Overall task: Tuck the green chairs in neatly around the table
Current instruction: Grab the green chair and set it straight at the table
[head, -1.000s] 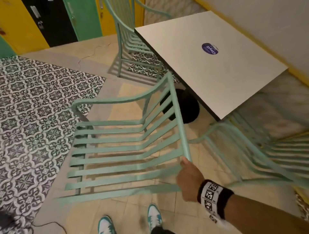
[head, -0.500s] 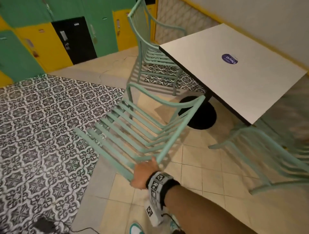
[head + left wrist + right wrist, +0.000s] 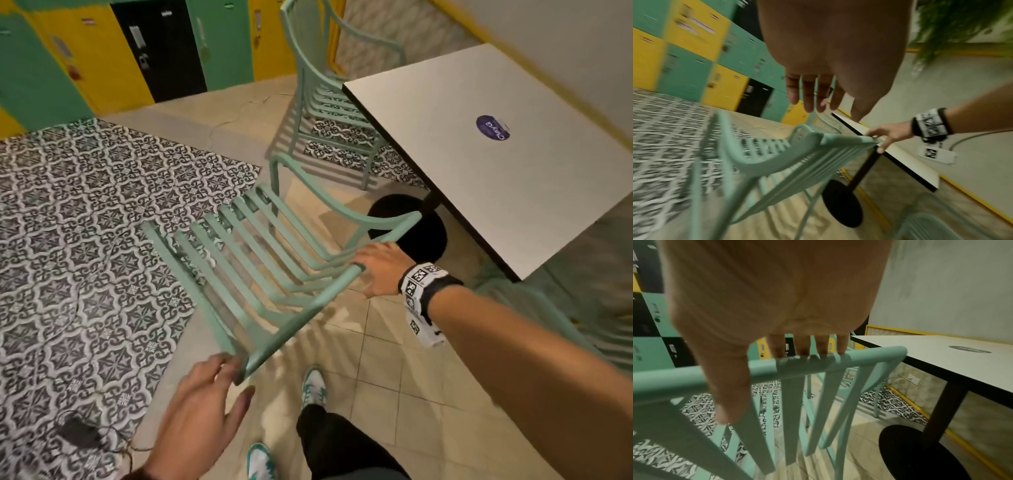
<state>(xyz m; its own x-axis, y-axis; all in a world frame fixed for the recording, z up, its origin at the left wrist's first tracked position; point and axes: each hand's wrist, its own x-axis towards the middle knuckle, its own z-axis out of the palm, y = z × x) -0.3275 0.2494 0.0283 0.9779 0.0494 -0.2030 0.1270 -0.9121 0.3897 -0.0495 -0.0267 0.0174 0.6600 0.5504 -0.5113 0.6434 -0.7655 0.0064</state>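
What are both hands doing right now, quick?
Left hand: open, fingers spread, fingertips at the near corner of the green chair's top rail, no grip.
Right hand: fingers straight, resting on the same rail, open.

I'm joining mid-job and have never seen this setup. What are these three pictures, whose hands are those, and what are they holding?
There is no machine: a person wears three cameras. The big picture comes from the head, looking down; the other two come from each wrist, looking along the fingers. The right hand rests on the top rail of the near green chair, fingers over it and thumb below, near one end. The left hand is open, fingertips at the rail's other end, not gripping. The chair stands away from the white table, which carries only a round purple sticker. A second chair sits at the table's far side.
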